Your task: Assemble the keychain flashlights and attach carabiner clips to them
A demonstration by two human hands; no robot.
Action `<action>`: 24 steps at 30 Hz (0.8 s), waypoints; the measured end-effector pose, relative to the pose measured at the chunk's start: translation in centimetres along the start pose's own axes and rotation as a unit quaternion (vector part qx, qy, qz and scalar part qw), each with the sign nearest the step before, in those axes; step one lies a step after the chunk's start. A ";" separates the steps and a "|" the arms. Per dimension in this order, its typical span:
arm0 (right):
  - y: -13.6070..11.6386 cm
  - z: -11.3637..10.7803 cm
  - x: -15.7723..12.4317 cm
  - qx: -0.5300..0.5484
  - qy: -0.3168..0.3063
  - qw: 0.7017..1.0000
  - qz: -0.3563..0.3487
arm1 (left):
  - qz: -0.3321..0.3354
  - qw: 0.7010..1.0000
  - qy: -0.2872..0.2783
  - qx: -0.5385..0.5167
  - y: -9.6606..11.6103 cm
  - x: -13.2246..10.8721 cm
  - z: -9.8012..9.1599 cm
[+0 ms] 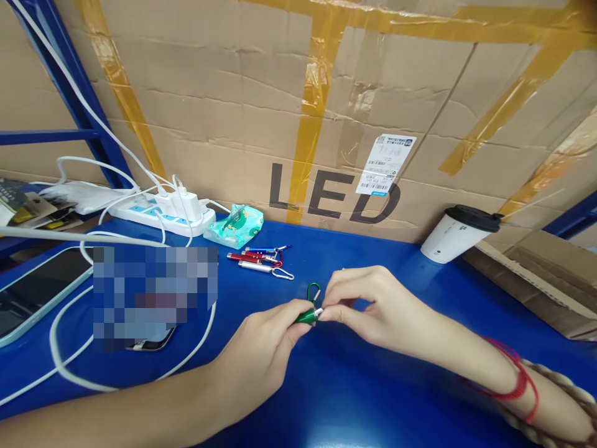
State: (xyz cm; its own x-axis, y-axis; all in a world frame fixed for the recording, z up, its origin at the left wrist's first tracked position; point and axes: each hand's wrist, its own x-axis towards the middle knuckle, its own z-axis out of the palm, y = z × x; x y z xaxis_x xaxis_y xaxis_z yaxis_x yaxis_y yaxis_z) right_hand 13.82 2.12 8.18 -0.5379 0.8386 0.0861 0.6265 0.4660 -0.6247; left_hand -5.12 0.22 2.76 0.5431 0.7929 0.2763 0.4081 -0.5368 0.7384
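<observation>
My left hand pinches a small green keychain flashlight by its body, just above the blue table. Its green carabiner clip sticks up behind. My right hand is closed with its fingertips on the flashlight's silver end. A red cord and a braided band circle my right wrist. Three more keychain flashlights, red, blue and silver, lie together on the table behind my hands.
A white paper cup with a black lid stands at the right against a large cardboard box marked LED. A tissue pack, a power strip with chargers, white cables and phones lie to the left.
</observation>
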 end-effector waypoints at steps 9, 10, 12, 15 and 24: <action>-1.5 0.3 -0.8 -0.033 -0.079 0.996 -0.018 | 0.094 0.991 0.042 0.086 0.7 -0.5 -0.3; -1.6 0.3 -0.8 0.006 -0.096 0.995 0.018 | 0.101 0.988 0.049 0.104 0.6 -0.5 -0.2; -1.5 0.2 -0.7 0.092 -0.145 0.981 0.091 | 0.112 0.982 0.060 0.137 0.3 -0.4 -0.1; -0.7 -0.3 -0.3 0.182 -0.216 0.949 0.141 | 0.117 0.981 0.071 0.138 -0.3 0.0 0.0; 0.4 0.2 0.1 0.246 -0.266 0.917 0.164 | 0.087 0.988 0.035 0.125 -0.4 -0.5 0.4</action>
State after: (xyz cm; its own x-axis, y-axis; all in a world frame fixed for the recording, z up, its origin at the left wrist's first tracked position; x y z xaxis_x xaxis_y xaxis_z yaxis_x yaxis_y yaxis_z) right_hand 13.85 2.31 7.79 -0.6466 0.5936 -0.4791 0.5442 -0.0812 -0.8350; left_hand -5.27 -0.03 2.13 0.5726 0.6955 0.4340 0.4867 -0.7144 0.5027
